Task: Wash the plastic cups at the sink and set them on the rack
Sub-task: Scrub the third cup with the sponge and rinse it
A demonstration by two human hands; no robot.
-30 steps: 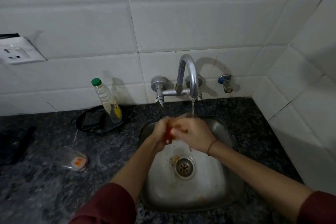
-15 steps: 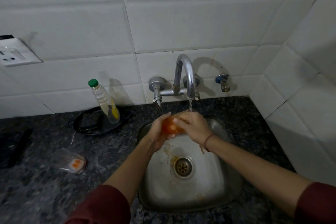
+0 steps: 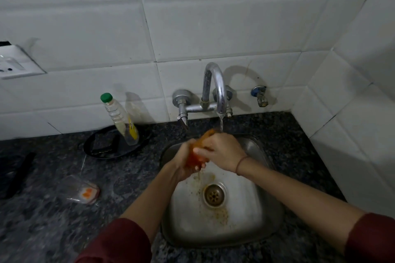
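Both hands meet at frame centre over the steel sink [image 3: 265,215], clamped on one orange plastic cup [image 3: 195,157]: left hand [image 3: 184,163] cupping it from below-left, right hand [image 3: 223,152] wrapped over its top, fingers curled. Cup sits just under the running tap [image 3: 215,87], water hitting its upper edge. Orange residue near the drain [image 3: 214,195]. Left on the dark granite counter [image 3: 42,220]: green-capped bottle [image 3: 120,119] leaning in a black tray [image 3: 102,152], clear stained container [image 3: 82,191] lower left.
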